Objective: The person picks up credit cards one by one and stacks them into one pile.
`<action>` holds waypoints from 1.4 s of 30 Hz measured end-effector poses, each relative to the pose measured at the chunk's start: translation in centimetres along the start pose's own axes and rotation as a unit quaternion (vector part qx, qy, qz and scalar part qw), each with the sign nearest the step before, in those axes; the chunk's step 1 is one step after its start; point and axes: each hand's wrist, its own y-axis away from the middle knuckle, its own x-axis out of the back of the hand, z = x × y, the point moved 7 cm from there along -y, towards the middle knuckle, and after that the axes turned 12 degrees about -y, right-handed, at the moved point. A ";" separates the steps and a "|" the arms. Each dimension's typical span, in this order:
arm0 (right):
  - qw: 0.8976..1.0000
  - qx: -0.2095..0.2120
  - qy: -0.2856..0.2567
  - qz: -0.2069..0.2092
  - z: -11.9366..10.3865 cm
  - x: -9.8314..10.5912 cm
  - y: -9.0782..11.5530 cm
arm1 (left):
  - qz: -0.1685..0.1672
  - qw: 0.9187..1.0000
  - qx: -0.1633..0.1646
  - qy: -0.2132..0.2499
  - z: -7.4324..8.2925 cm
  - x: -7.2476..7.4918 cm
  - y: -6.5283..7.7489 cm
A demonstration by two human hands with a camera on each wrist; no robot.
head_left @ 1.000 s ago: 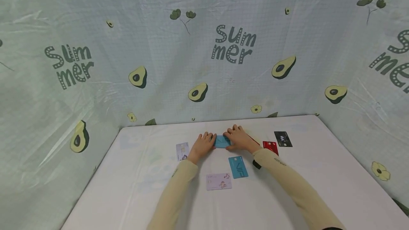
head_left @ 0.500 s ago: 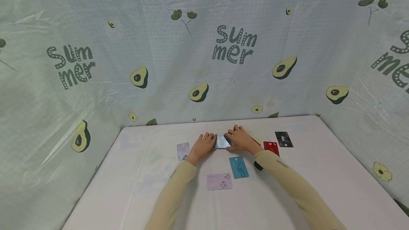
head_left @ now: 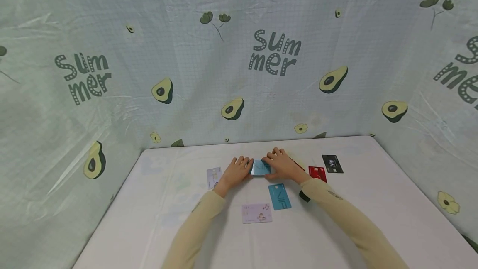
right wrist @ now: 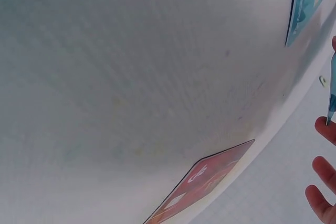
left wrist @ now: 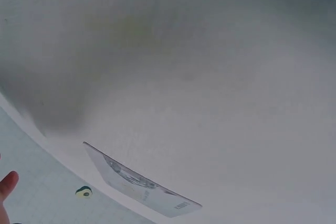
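Note:
Both hands hold a blue card (head_left: 261,168) between them near the back of the table. My left hand (head_left: 237,172) pinches its left end, and my right hand (head_left: 282,165) pinches the right end. The right wrist view shows an edge of the held card (right wrist: 333,95) between the fingertips at the right border. Only one fingertip (left wrist: 9,183) of the left hand enters the left wrist view. A second blue card (head_left: 279,196), marked VIP, lies on the white table just in front of the hands.
A pink card (head_left: 257,213) lies nearest the front. Left of the left hand is a pale lilac card (head_left: 214,177). Beyond the right wrist are a red card (head_left: 318,173) and a black VIP card (head_left: 332,164). A printed curtain (head_left: 201,65) surrounds the table (head_left: 179,235).
The held card has changed tilt: its face went from blue to a whitish glare, then back to light blue. Both hands stay nearly in place, and the other cards lie as before.

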 end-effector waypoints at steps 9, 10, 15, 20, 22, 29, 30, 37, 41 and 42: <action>1.000 -0.004 -0.004 -0.019 -0.4 -0.1 0.5 | 0.048 0.999 0.000 0.002 0.1 1.2 0.8; 1.000 -0.006 -0.009 -0.022 -0.5 -0.1 0.6 | 0.053 0.999 0.000 0.002 0.1 1.3 0.9; 1.000 -0.005 -0.014 -0.027 -0.9 0.1 1.0 | 0.075 0.997 -0.001 -0.003 0.2 2.1 1.4; 1.000 0.008 -0.011 -0.013 -1.4 0.6 1.3 | 0.084 0.996 -0.004 -0.007 0.2 2.7 1.8; 1.000 0.011 -0.014 -0.011 -1.6 0.7 1.4 | 0.084 0.996 -0.005 -0.003 0.2 2.8 1.9; 1.000 0.020 -0.015 -0.013 -2.2 1.2 1.7 | 0.077 0.997 -0.005 0.009 0.2 3.0 2.3; 1.000 0.021 -0.012 -0.010 -2.3 1.4 1.7 | 0.078 0.997 -0.005 0.013 0.2 3.1 2.4; 0.999 0.032 -0.014 -0.005 -3.0 2.0 2.2 | 0.100 0.995 -0.007 0.024 0.0 4.4 3.1; 0.999 0.035 -0.016 -0.006 -3.4 2.3 2.4 | 0.090 0.996 -0.012 0.021 0.0 4.8 3.4; 0.999 0.036 -0.019 -0.006 -3.6 2.4 2.4 | 0.088 0.996 -0.014 0.021 0.0 4.9 3.5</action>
